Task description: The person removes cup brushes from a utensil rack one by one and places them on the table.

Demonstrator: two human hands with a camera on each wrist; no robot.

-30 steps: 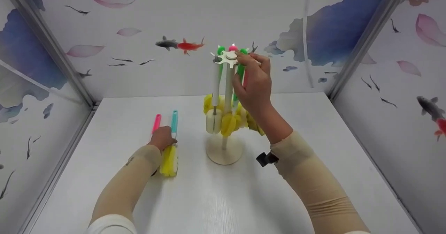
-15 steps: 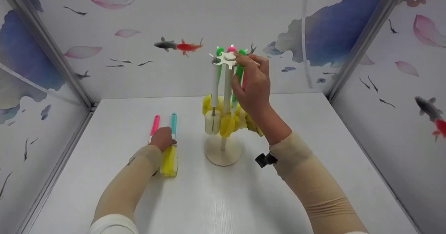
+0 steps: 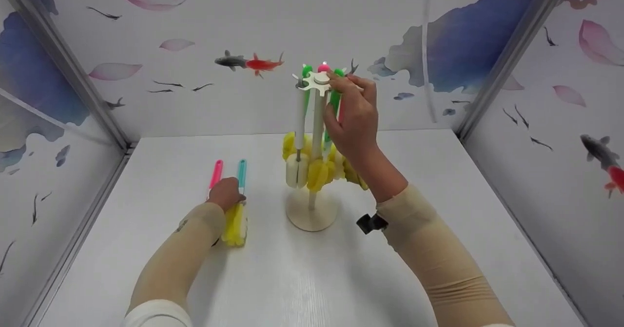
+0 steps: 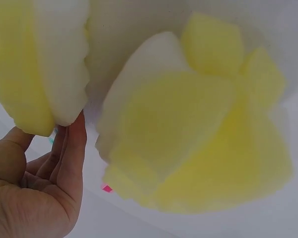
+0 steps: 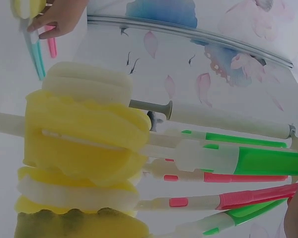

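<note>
My left hand (image 3: 225, 194) grips a sponge bottle brush with a teal handle (image 3: 242, 172) at its neck, on the table's left side. The left wrist view shows its yellow and white sponge head (image 4: 64, 64) just beyond the curled fingers. Beside it lies a pink-handled brush (image 3: 216, 173), its yellow sponge head (image 4: 188, 148) large in that view. At the centre stands a white rotating brush stand (image 3: 312, 217) hung with several sponge brushes. My right hand (image 3: 356, 115) holds the top of this stand, fingers at the slotted disc and thumb beside the handles; its grip is partly hidden.
A white-handled brush (image 3: 299, 117) hangs at the stand's left side. Green handles (image 5: 270, 161) and pink handles (image 5: 258, 197) hang around the post. White walls (image 3: 234, 15) printed with fish and petals enclose the white table (image 3: 302, 278) at the back and both sides.
The tip of the teal handle has dipped slightly toward the table. Both hands keep nearly the same places, and the head view has shifted a little.
</note>
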